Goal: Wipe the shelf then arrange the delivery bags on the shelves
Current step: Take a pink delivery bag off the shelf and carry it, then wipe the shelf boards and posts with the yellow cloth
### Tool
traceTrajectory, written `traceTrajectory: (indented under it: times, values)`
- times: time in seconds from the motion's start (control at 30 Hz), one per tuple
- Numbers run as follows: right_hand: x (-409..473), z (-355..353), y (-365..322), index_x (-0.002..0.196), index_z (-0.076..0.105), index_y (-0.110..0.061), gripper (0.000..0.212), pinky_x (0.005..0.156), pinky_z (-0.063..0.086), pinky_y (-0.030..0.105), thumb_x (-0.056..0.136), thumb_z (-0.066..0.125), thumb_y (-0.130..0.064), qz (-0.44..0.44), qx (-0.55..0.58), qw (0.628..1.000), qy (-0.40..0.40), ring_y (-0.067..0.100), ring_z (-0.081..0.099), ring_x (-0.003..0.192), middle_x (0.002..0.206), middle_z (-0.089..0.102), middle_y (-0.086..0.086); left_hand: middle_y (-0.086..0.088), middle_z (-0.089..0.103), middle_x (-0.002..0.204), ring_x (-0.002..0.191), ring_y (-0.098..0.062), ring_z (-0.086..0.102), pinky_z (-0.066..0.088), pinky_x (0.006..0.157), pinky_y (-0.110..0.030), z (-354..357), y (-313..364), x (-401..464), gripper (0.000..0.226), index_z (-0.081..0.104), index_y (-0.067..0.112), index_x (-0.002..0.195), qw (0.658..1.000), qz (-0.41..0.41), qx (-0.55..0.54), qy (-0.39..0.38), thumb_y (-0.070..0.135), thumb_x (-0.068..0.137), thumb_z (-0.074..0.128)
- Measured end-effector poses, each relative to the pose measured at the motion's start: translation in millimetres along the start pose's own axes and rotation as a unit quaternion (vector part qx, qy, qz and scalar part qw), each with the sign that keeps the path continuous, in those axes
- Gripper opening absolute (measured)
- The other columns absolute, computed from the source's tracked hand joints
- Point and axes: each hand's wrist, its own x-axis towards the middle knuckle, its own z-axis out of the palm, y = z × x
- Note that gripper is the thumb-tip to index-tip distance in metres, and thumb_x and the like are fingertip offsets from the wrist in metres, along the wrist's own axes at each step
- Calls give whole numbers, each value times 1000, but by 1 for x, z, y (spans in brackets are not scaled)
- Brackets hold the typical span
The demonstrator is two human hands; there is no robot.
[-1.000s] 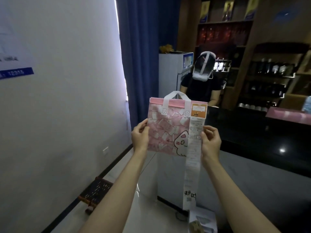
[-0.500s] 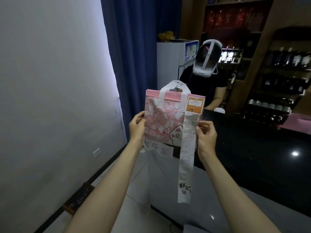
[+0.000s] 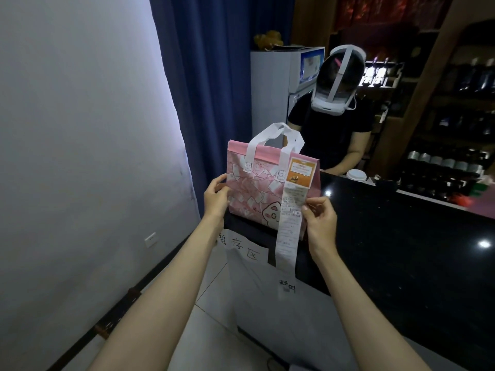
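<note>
A pink delivery bag (image 3: 254,188) with white handles and a cartoon print stands upright at the left end of the black counter (image 3: 401,236). My left hand (image 3: 215,198) grips the bag's left edge. My right hand (image 3: 318,215) holds the bag's right side, fingers pinching the long white receipt (image 3: 288,236) that hangs from an orange label down over the counter's edge. Whether the bag's base rests on the counter is hidden by my hands.
A person in a black shirt with a white headset (image 3: 337,84) stands behind the counter. A white fridge (image 3: 273,84) and blue curtain (image 3: 214,76) are behind. Dark shelves with bottles (image 3: 450,108) line the right. A handwritten paper sign (image 3: 241,246) hangs on the counter's front.
I have moved closer to the counter, carrying the bag forward and down until it reaches the counter's left end. Both hands keep their hold.
</note>
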Motion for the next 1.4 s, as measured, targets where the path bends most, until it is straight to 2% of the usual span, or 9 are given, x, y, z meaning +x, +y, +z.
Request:
traceTrajectory:
  times: [0.13,0.27,0.4,0.6,0.67,0.8,1.0,1.2,1.4]
  values:
    - [-1,-6,1,97,66,-22,13,76,58,18,91,72,-13,-15,-18,1000,12,5,71,96,99,73,-12,0,69,122,106,-13,66,54,75,-26,1,0,4,37,67,31,124,1000,8,8,27,8,99,51]
    - [-13,-18,1,99,69,-30,17,83,53,20,90,72,-16,-45,-52,997,31,2,69,99,101,73,-13,-1,63,131,119,-19,60,54,99,-37,-10,-4,-2,39,64,27,131,997,34,53,45,5,101,51]
    - [-26,-25,1,97,70,-29,16,86,56,27,90,72,-15,-52,-73,996,15,5,69,97,99,73,-11,4,65,123,117,-17,61,54,85,-27,-25,-8,-17,34,67,28,123,995,61,76,36,6,103,50]
    - [-47,-18,3,94,71,-25,13,87,60,40,90,73,-13,-38,-70,997,-25,13,72,96,98,75,-5,9,69,116,113,-10,63,55,83,-24,-48,-19,-43,31,70,27,118,992,81,90,17,8,103,52]
    - [-55,-13,4,94,71,-25,13,86,61,43,91,72,-12,-31,-66,997,-32,13,74,92,96,75,-4,10,70,114,113,-11,64,57,85,-26,-55,-21,-53,30,71,27,116,993,80,90,15,8,102,53]
    - [-68,5,5,90,70,-28,11,80,63,41,93,71,-17,-33,-67,995,-72,15,74,83,94,75,-3,7,73,113,109,-12,67,59,95,-42,-73,-25,-68,29,72,25,114,991,87,97,11,7,100,55]
    - [-86,66,19,95,71,-26,13,79,62,35,94,69,-13,-15,-47,988,-147,15,73,85,93,75,-3,18,71,110,109,-1,64,57,99,-41,-124,-32,-87,25,70,33,112,980,112,155,47,15,103,56]
    - [-118,161,40,96,71,-22,9,73,58,27,95,68,-13,14,-23,967,-254,13,71,83,92,72,-5,7,73,113,112,-12,66,55,102,-48,-212,-33,-102,24,72,25,112,980,82,135,119,9,101,58]
    - [-168,281,54,98,69,-21,4,76,61,29,96,68,-18,27,-6,930,-367,16,72,85,94,72,-2,11,74,107,106,-10,68,58,89,-32,-328,-32,-114,22,72,31,106,963,81,132,220,14,100,59]
